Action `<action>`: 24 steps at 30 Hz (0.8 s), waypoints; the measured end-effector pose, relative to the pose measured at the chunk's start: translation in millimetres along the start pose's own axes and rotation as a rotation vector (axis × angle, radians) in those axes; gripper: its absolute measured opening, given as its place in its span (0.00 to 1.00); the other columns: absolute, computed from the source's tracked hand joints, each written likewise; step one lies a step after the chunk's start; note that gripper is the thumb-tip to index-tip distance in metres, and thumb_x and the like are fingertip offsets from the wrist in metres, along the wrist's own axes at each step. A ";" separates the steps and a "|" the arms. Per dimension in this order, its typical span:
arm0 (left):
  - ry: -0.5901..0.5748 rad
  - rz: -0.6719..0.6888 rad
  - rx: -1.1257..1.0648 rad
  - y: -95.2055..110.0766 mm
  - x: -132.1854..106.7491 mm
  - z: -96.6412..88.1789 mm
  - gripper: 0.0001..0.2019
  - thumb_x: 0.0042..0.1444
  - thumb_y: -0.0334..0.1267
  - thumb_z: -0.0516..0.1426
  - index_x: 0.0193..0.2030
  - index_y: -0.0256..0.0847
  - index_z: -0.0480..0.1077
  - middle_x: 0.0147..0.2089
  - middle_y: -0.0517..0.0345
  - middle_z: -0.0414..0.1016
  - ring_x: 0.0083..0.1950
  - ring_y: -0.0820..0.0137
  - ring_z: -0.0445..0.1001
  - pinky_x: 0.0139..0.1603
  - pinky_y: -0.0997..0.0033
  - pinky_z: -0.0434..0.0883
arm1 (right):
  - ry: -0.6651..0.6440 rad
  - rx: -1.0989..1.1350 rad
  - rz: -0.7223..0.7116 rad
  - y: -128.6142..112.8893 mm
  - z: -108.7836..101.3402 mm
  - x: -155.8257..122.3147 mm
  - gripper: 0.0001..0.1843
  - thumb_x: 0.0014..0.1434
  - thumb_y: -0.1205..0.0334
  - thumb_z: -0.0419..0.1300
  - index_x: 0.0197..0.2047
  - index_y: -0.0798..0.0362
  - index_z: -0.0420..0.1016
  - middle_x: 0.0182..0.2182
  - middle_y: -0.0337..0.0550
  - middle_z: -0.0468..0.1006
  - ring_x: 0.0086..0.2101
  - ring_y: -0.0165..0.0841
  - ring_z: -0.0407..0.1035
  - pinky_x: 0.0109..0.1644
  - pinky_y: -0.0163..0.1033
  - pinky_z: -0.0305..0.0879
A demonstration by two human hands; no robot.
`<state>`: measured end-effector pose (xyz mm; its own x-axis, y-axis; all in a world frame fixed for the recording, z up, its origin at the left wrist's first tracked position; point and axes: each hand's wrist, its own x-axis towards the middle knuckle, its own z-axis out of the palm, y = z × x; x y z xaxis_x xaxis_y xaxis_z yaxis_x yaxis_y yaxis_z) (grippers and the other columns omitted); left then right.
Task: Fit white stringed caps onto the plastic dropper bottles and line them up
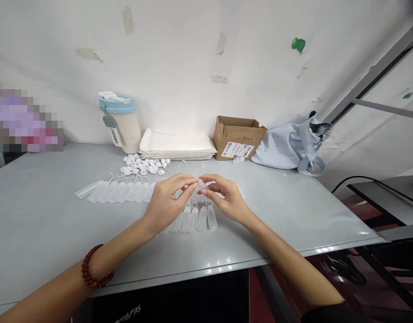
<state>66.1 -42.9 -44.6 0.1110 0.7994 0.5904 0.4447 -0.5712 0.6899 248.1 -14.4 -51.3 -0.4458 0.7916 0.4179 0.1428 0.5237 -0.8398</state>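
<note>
Above the middle of the table, my right hand (228, 197) pinches a small translucent plastic bottle (202, 185) between thumb and fingers. My left hand (169, 195) meets it at the bottle's upper end, thumb and fingertips pressed together; what lies between them is too small to make out. Beneath both hands, a row of similar clear bottles (211, 218) with thin white strings lies on the table, partly hidden by my left hand. Further left is another row of flat translucent bottles (114, 192) with strings. Behind that row sits a pile of small white caps (144, 165).
Along the wall stand a cream tumbler (127, 130) with a blue lid, a stack of white envelopes (177, 146), an open cardboard box (240, 137) and a light blue cloth bag (282, 146). The grey table (293, 215) has its front edge near my forearms.
</note>
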 end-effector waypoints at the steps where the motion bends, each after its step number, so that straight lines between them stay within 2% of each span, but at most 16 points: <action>1: 0.000 -0.006 -0.006 -0.1 0.2 -0.1 0.06 0.60 0.33 0.57 0.37 0.41 0.76 0.39 0.58 0.79 0.41 0.70 0.76 0.43 0.71 0.71 | -0.003 -0.005 -0.012 0.1 0.0 -0.1 0.13 0.60 0.61 0.59 0.50 0.50 0.73 0.42 0.45 0.75 0.36 0.33 0.76 0.45 0.43 0.74; 8: -0.010 -0.121 -0.083 1.7 0.5 -1.0 0.04 0.57 0.36 0.59 0.35 0.42 0.76 0.39 0.58 0.79 0.41 0.69 0.76 0.41 0.71 0.71 | -0.022 -0.030 -0.083 2.4 0.8 0.1 0.13 0.61 0.63 0.59 0.49 0.50 0.73 0.43 0.45 0.76 0.36 0.32 0.75 0.44 0.43 0.75; 13: -0.016 -0.199 -0.120 4.8 0.1 -0.4 0.04 0.56 0.38 0.59 0.34 0.42 0.75 0.39 0.58 0.79 0.41 0.68 0.76 0.42 0.69 0.72 | 0.003 0.001 -0.038 1.5 2.1 0.1 0.11 0.60 0.61 0.60 0.47 0.51 0.73 0.42 0.45 0.77 0.35 0.32 0.76 0.43 0.43 0.76; 18: -0.022 -0.308 -0.180 5.9 -0.3 1.0 0.08 0.54 0.43 0.61 0.37 0.40 0.73 0.40 0.55 0.77 0.39 0.67 0.76 0.43 0.65 0.74 | 0.012 -0.025 -0.020 -2.4 1.9 -0.3 0.09 0.60 0.62 0.60 0.45 0.51 0.72 0.41 0.44 0.77 0.34 0.32 0.76 0.42 0.43 0.76; 24: -0.015 -0.382 -0.351 7.7 3.7 -0.1 0.11 0.51 0.43 0.63 0.35 0.39 0.70 0.38 0.55 0.77 0.42 0.65 0.77 0.44 0.64 0.75 | -0.006 -0.129 -0.079 -5.9 -0.5 -0.7 0.11 0.60 0.63 0.59 0.47 0.50 0.70 0.40 0.43 0.77 0.32 0.31 0.76 0.41 0.42 0.75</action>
<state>69.8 -44.5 -37.0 0.0134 0.9642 0.2648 0.1311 -0.2642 0.9555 248.1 -17.9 -46.6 -0.4652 0.7445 0.4788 0.2189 0.6209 -0.7527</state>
